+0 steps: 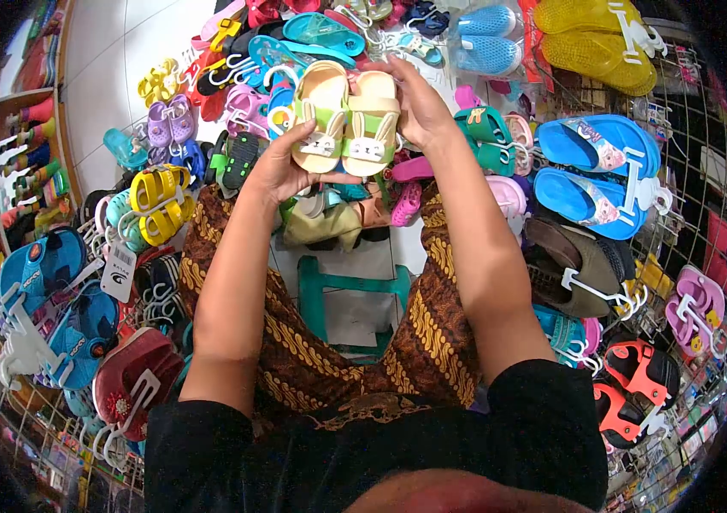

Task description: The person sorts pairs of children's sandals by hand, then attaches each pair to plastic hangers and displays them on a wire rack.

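Note:
A pair of cream children's slide sandals (369, 128) with green straps and white rabbit faces is held up in front of me. My left hand (282, 161) grips the left sandal's lower side, thumb on top and fingers underneath. At the upper right edge of the pair, my right hand (419, 101) has its fingers behind the right sandal. A white hanger hook (281, 75) shows just left of the pair. Beneath the sandals lies a rumpled olive-green item (325, 224), partly covered.
Piles of children's sandals on hangers surround me, with yellow sandals (162, 203) at left and blue flip-flops (598, 178) at right. Wire racks (697, 222) hung with footwear stand on both sides. A green plastic stool (312, 295) sits between my knees on white floor tiles (98, 51).

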Motion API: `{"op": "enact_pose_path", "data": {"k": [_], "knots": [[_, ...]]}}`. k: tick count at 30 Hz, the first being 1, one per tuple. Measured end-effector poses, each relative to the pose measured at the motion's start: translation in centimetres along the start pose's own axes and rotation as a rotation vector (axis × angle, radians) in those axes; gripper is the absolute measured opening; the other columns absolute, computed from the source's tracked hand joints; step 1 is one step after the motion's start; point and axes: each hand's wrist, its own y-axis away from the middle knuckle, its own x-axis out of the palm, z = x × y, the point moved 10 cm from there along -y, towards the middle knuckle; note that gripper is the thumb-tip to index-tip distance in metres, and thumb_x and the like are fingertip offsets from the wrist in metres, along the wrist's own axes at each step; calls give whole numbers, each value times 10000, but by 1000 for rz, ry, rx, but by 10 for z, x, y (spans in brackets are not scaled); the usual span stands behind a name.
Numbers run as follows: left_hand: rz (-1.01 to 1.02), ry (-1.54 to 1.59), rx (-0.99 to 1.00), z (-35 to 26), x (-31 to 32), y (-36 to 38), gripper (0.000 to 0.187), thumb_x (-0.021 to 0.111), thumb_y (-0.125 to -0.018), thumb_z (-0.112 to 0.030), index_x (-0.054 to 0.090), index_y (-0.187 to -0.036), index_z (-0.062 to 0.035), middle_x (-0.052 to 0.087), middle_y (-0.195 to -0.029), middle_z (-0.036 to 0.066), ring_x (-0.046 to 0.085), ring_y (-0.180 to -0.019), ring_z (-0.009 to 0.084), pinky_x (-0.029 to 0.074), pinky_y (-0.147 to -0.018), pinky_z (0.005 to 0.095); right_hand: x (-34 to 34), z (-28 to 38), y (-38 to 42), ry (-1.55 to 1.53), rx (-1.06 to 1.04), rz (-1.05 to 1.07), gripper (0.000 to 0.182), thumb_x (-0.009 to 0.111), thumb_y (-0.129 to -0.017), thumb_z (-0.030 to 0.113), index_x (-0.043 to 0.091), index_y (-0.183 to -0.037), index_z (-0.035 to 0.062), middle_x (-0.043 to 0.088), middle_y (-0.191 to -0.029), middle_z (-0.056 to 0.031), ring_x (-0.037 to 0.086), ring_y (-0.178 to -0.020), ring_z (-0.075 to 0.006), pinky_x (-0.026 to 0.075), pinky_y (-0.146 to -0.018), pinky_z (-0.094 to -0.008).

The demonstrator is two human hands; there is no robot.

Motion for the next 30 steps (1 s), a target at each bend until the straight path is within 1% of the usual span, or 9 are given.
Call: {"op": "enact_pose_path", "data": {"k": [4, 5, 8, 9, 13, 19, 23, 27, 30], "knots": [[101, 94, -5, 1, 8, 2, 613, 586, -918, -323, 340, -1403, -41, 463, -1359, 208, 462, -1248, 415, 384, -934, 735, 15, 16, 2, 87, -175, 133, 397, 530, -959, 329, 543, -1213, 24, 631, -1093, -116, 636, -994, -186, 544, -859, -332], [91, 88, 9, -1, 6, 2, 615, 584, -919, -334, 342, -1402, -39, 463, -1359, 209, 462, -1249, 414, 387, -937, 729, 19, 15, 4, 266, -198, 143, 402, 565, -940, 255, 503, -1262, 24, 605, -1137, -111, 619, -1034, -179, 534, -878, -326], [74, 86, 37, -3, 2, -1, 619, 577, -922, -360, 350, -1397, -34, 465, -1358, 209, 465, -1249, 409, 399, -944, 709, 41, 11, 19, 321, -145, 231, 376, 635, -895, 144, 524, -1239, 39, 602, -1092, -83, 599, -1002, -153, 512, -866, -294], [76, 97, 40, -4, 1, -1, 619, 574, -923, -366, 352, -1395, -32, 466, -1357, 209, 468, -1247, 407, 403, -945, 702, 44, 11, 21, 303, -132, 296, 497, 662, -859, 91, 461, -1311, 44, 569, -1164, -98, 586, -1040, -167, 509, -893, -307], [45, 86, 53, -8, 0, 0, 596, 573, -925, -345, 363, -1384, -27, 477, -1344, 202, 490, -1226, 396, 421, -946, 686, 39, 10, 20, 398, -159, 241, 587, 673, -837, 62, 401, -1357, 59, 530, -1216, -110, 552, -1105, -193, 485, -942, -328], [0, 51, 45, -5, 3, 1, 562, 592, -921, -265, 363, -1373, -22, 482, -1332, 191, 500, -1212, 388, 446, -945, 669, 27, 11, 12, 338, -172, 122, 512, 684, -854, 131, 447, -1299, 48, 547, -1184, -90, 563, -1084, -182, 496, -899, -309], [-30, -13, 26, -3, 1, 0, 520, 591, -925, -222, 381, -1353, -12, 499, -1307, 186, 518, -1193, 374, 477, -924, 652, 21, 6, 12, 318, -69, 50, 384, 698, -864, 213, 525, -1168, 55, 608, -1048, -64, 615, -915, -139, 518, -779, -273], [-34, -180, -60, 8, -8, -2, 546, 596, -918, -254, 368, -1358, -25, 498, -1314, 179, 513, -1204, 365, 437, -963, 655, 4, 3, 4, 415, -69, -13, 311, 691, -875, 263, 575, -1061, 42, 640, -946, -35, 602, -863, -113, 497, -721, -257], [-56, -161, -63, 8, -9, -1, 551, 602, -915, -263, 374, -1354, -21, 503, -1307, 179, 515, -1201, 365, 432, -970, 654, 3, 3, 1, 486, -94, -8, 363, 680, -883, 315, 578, -1083, 29, 640, -964, -41, 594, -844, -104, 490, -730, -258]]}}
